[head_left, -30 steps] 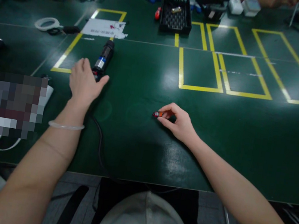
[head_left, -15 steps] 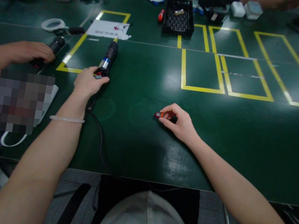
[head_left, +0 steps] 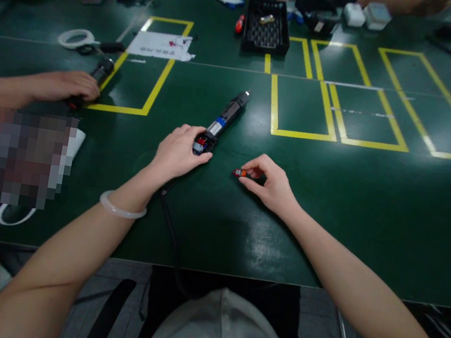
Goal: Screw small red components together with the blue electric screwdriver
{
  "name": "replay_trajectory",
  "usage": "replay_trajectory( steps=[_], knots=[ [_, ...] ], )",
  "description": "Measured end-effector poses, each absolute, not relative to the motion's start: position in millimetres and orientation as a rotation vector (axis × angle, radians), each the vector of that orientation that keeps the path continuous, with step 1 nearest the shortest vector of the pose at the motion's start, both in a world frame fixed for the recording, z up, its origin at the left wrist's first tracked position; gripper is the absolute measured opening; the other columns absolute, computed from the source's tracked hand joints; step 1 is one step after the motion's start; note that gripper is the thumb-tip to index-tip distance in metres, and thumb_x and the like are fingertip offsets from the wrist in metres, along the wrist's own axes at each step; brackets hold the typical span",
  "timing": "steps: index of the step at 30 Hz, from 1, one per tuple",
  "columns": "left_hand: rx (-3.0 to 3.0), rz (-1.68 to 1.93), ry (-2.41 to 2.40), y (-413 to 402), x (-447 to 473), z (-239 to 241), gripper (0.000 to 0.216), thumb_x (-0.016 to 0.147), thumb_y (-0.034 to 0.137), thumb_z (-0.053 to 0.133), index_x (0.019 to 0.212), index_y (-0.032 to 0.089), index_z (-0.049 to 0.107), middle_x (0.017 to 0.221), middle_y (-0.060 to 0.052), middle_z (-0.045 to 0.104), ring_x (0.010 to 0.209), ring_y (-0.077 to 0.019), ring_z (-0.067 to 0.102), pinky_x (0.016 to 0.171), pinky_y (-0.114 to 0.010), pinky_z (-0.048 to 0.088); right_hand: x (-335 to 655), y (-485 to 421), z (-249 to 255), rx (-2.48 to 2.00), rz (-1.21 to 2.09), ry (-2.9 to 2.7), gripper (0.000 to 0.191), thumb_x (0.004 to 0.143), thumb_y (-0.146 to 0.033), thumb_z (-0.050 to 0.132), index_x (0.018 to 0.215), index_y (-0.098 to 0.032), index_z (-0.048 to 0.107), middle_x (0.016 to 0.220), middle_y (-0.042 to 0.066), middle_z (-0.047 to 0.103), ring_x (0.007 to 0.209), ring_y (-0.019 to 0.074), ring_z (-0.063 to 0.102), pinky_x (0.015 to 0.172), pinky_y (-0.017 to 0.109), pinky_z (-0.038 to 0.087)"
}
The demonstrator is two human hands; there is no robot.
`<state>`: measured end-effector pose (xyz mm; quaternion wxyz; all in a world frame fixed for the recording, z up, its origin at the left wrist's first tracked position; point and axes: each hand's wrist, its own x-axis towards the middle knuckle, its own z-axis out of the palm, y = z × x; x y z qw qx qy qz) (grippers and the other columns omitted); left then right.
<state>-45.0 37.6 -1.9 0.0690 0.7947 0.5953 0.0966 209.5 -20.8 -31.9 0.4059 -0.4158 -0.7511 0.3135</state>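
Note:
My left hand (head_left: 177,153) grips the near end of a black electric screwdriver (head_left: 221,122) with a blue band, which lies on the green table (head_left: 201,216) pointing away to the upper right. Its black cable (head_left: 171,229) runs back over the table's near edge. My right hand (head_left: 271,185) rests on the table just to the right. Its thumb and forefinger pinch a small red and orange part (head_left: 238,172) against the surface.
A co-worker's hand (head_left: 65,85) at the left holds another black screwdriver (head_left: 97,75). At the far side stand a black parts tray (head_left: 267,27), a paper sheet (head_left: 162,44), a white tape roll (head_left: 75,38) and white boxes (head_left: 366,13). Yellow tape rectangles (head_left: 304,104) mark the table.
My left hand closed on the screwdriver and dragged it right, from the yellow rectangle to beside my right hand. My right hand stayed put. A co-worker's hand reached in at left.

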Motion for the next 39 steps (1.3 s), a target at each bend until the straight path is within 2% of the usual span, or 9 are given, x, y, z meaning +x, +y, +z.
replay_trajectory(
  steps=[6,11,21,28,33,39],
  knots=[
    [2.493,0.257,1.567,12,-12,-2,0.06,0.084,0.046,0.065,0.136,0.017,0.054,0.128,-0.013,0.061,0.116,-0.0322,0.058,0.098,-0.044,0.048,206,-22,-30,-1.137,0.837,-1.879,0.009,0.084,-0.018,0.066,0.088,-0.02,0.058,0.071,-0.003,0.057,0.064,0.012,0.052,0.063,0.026,0.044],
    [2.549,0.277,1.454,-1,-1,-3,0.06,0.086,0.04,0.064,0.138,0.015,0.052,0.131,-0.015,0.059,0.118,-0.0322,0.057,0.099,-0.044,0.048,205,-22,-32,-1.155,0.842,-1.892,0.013,0.08,-0.016,0.065,0.086,-0.021,0.054,0.069,-0.004,0.057,0.059,0.0108,0.052,0.059,0.025,0.041],
    [2.583,0.271,1.43,-4,0,-2,0.058,0.087,0.042,0.065,0.139,0.019,0.05,0.131,-0.014,0.059,0.114,-0.0319,0.058,0.096,-0.044,0.049,199,-21,-32,-1.239,0.872,-1.911,0.021,0.08,-0.017,0.069,0.081,-0.022,0.049,0.064,-0.006,0.056,0.056,0.0107,0.051,0.057,0.024,0.038],
    [2.607,0.231,1.445,-6,2,1,0.059,0.088,0.041,0.064,0.14,0.018,0.049,0.131,-0.015,0.058,0.114,-0.0319,0.058,0.094,-0.043,0.049,196,-19,-34,-1.217,0.934,-1.868,0.022,0.08,-0.017,0.069,0.082,-0.023,0.048,0.063,-0.008,0.055,0.054,0.0093,0.049,0.056,0.023,0.039],
    [2.614,0.227,1.446,-6,1,0,0.059,0.089,0.042,0.063,0.141,0.017,0.048,0.133,-0.015,0.058,0.115,-0.0321,0.058,0.093,-0.043,0.049,196,-21,-34,-1.165,1.002,-1.822,0.014,0.086,-0.022,0.065,0.088,-0.022,0.051,0.069,-0.005,0.06,0.058,0.0107,0.055,0.058,0.024,0.044],
    [2.611,0.272,1.41,-6,3,-2,0.063,0.089,0.05,0.065,0.14,0.017,0.049,0.139,-0.014,0.058,0.117,-0.033,0.059,0.095,-0.043,0.048,196,-18,-34,-1.169,0.931,-1.847,0.012,0.088,-0.022,0.063,0.081,-0.022,0.053,0.067,-0.004,0.059,0.059,0.0116,0.054,0.06,0.025,0.044]
  ],
)
